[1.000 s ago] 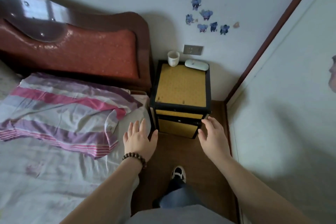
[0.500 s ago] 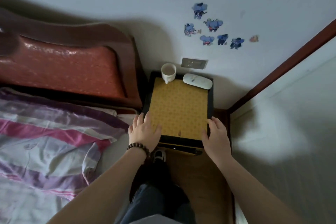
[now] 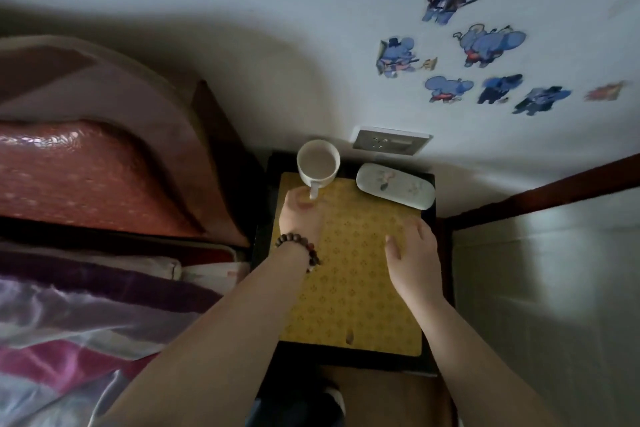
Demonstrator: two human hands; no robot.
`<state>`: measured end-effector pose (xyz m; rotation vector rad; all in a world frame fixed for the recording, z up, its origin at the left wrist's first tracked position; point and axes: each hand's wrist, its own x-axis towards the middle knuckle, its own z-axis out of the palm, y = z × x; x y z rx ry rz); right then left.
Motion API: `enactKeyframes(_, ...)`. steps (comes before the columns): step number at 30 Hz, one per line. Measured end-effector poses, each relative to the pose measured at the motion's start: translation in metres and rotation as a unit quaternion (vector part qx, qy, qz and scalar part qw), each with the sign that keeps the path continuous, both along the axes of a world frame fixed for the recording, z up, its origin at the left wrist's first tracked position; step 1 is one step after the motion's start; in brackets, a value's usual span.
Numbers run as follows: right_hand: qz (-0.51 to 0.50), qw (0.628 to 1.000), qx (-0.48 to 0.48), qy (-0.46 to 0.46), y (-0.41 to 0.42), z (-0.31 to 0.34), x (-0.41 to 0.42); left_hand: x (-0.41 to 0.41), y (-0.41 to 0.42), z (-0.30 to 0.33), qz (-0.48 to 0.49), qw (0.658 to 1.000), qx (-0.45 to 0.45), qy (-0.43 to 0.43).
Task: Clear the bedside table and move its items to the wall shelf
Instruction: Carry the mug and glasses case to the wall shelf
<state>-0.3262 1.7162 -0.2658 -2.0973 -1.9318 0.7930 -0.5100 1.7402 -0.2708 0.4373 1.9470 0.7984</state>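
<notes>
white mug [image 3: 318, 163], yellow patterned tabletop [image 3: 353, 274], blue stickers [image 3: 485, 45]

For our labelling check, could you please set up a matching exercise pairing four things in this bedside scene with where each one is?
Things:
1. mug
2. white case
3. wall socket
4. bead bracelet

Places:
A. on the left wrist
B. back right of the table top
C. on the wall behind the table
D. back left of the table top

Pairs: 1-D, 2-B, 3-C, 4-A
</notes>
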Motion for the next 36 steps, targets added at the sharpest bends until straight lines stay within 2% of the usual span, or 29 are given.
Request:
enactKeyframes(5, -0.003, 0.999, 0.035, -0.013, 0.028, -0.018, 0.001, -0.001, 0.013, -0.016, -0.028, 0.999, 0.001, -0.021)
enactKeyframes(10, 0.027, 0.998, 0.035, -0.049, 0.07, -0.029, 0.008, -0.014, 0.01, -0.022, -0.015, 0.999, 0.015, -0.036)
enactKeyframes(14, 0.095, 0.987, 0.009, -0.13, 0.095, -0.045, 0.007, -0.023, -0.002, -0.028, -0.042, 0.999, 0.017, -0.03)
enactKeyframes(17, 0.09, 0.983, 0.036, -0.157, 0.099, -0.051, 0.006, -0.027, -0.013, -0.031, -0.055, 0.998, 0.025, -0.033)
enactKeyframes(24, 0.032, 0.994, 0.044, -0.099, 0.067, -0.05, -0.002, -0.027, -0.035, -0.028, -0.059, 0.997, 0.022, -0.052)
enactKeyframes(28, 0.014, 0.997, -0.009, -0.074, 0.043, -0.038, -0.013, -0.033, -0.048, -0.016, -0.055, 0.996, 0.009, -0.064)
enactKeyframes(32, 0.028, 0.996, -0.061, -0.065, 0.025, -0.007, -0.015, -0.043, -0.064, 0.012, -0.058, 0.996, -0.006, -0.065)
enactKeyframes(36, 0.027, 0.998, -0.046, -0.024, 0.005, 0.043, -0.011, -0.053, -0.089, 0.051, -0.061, 0.997, -0.001, -0.055)
